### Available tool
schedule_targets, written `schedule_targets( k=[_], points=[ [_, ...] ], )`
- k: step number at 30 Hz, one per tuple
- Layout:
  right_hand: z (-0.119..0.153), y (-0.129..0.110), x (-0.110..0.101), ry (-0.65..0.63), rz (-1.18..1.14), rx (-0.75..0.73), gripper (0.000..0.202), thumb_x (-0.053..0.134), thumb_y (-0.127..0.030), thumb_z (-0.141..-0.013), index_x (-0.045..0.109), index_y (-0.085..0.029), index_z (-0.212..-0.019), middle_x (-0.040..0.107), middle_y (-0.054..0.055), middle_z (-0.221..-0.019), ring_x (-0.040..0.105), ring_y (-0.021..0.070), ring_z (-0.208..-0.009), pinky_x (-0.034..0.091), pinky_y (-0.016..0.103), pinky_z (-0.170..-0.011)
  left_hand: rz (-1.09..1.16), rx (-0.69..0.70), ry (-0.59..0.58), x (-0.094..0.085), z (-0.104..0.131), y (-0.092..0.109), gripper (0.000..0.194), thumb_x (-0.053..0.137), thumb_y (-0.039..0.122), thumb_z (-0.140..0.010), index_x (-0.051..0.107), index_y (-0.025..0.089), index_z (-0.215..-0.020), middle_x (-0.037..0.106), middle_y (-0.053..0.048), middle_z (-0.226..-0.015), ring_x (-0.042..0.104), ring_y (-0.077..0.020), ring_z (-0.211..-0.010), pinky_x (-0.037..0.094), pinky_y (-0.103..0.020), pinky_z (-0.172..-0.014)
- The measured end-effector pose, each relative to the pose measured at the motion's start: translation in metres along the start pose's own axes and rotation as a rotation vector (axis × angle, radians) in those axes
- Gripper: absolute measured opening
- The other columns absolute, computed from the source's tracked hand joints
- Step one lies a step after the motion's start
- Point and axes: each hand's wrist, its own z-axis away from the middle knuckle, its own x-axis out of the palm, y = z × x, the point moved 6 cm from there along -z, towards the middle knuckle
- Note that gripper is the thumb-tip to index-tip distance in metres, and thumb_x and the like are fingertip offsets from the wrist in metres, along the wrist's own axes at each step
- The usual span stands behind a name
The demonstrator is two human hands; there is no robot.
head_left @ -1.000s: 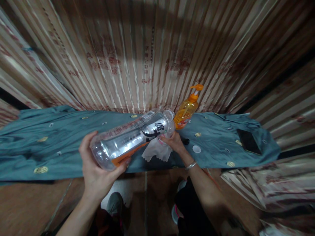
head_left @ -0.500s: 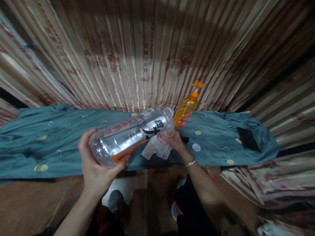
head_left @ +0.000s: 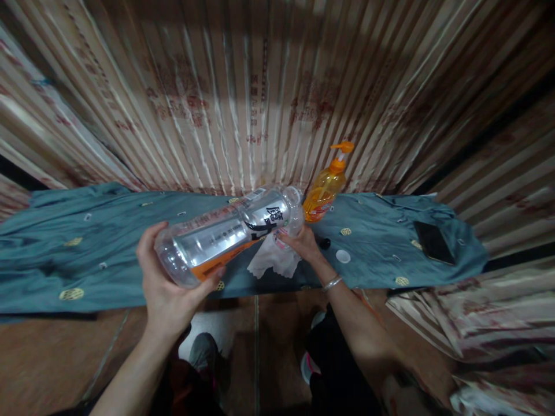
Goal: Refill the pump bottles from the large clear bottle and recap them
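My left hand point(head_left: 169, 283) is wrapped round the base of a large clear plastic bottle point(head_left: 225, 237) with a silver and orange label. The bottle leans to the right, its neck end higher than its base. Fingers of my right hand point(head_left: 306, 244) close round a smaller clear container with a pink mark point(head_left: 281, 239), mostly hidden behind the large bottle's upper end. Whether the two touch I cannot tell. Below them lies a crumpled white tissue point(head_left: 275, 260). An orange pump bottle point(head_left: 323, 193) stands just beyond my right hand.
Beside my right wrist lie a white round lid point(head_left: 343, 256) and a small black object point(head_left: 324, 242). A dark phone point(head_left: 433, 242) rests toward the right end of the green-blue cloth point(head_left: 108, 231). Pleated curtains point(head_left: 217, 104) hang right behind the cloth-covered surface.
The view has shifted slightly, so everything sits a little further left. Both hands keep their holds, and the large bottle has nearly the same tilt.
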Motion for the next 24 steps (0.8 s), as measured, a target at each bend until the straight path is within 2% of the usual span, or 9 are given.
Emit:
schedule_targets(
  k=[6, 16, 20, 24],
  points=[
    [0.000, -0.002, 0.000, -0.016, 0.067, 0.031, 0.037, 0.090, -0.050, -0.070, 0.073, -0.025, -0.092, 0.084, 0.005, -0.092, 0.082, 0.0291, -0.091, 0.067, 0.040, -0.082, 0.000, 0.006, -0.003, 0.000, -0.001, 0.000, 0.111, 0.099, 0.069, -0.049, 0.057, 0.028, -0.143, 0.062, -0.007, -0.137, 0.064, -0.0317, -0.122, 0.050, -0.055, -0.119],
    [0.001, -0.006, -0.001, -0.044, 0.113, 0.091, 0.043, 0.090, -0.046, -0.073, 0.075, -0.021, -0.105, 0.086, 0.012, -0.110, 0.082, 0.0347, -0.109, 0.067, 0.046, -0.095, 0.011, 0.078, -0.016, 0.001, 0.000, -0.001, 0.114, 0.101, 0.064, -0.054, 0.057, 0.025, -0.151, 0.063, -0.010, -0.143, 0.064, -0.0326, -0.127, 0.053, -0.052, -0.113],
    [0.002, -0.010, -0.002, -0.037, 0.098, 0.067, 0.038, 0.089, -0.042, -0.073, 0.077, -0.022, -0.103, 0.087, 0.009, -0.107, 0.084, 0.0335, -0.105, 0.069, 0.045, -0.093, 0.020, 0.090, -0.013, 0.001, 0.000, 0.001, 0.113, 0.101, 0.064, -0.054, 0.057, 0.030, -0.153, 0.063, -0.008, -0.143, 0.064, -0.0331, -0.126, 0.054, -0.055, -0.114],
    [0.003, -0.010, -0.001, -0.037, 0.111, 0.068, 0.035, 0.088, -0.042, -0.074, 0.077, -0.022, -0.100, 0.087, 0.008, -0.103, 0.085, 0.0323, -0.101, 0.070, 0.042, -0.090, 0.052, 0.045, -0.011, 0.001, 0.001, 0.004, 0.105, 0.099, 0.058, -0.060, 0.058, 0.034, -0.154, 0.062, -0.008, -0.144, 0.063, -0.0366, -0.127, 0.054, -0.060, -0.116]
  ],
)
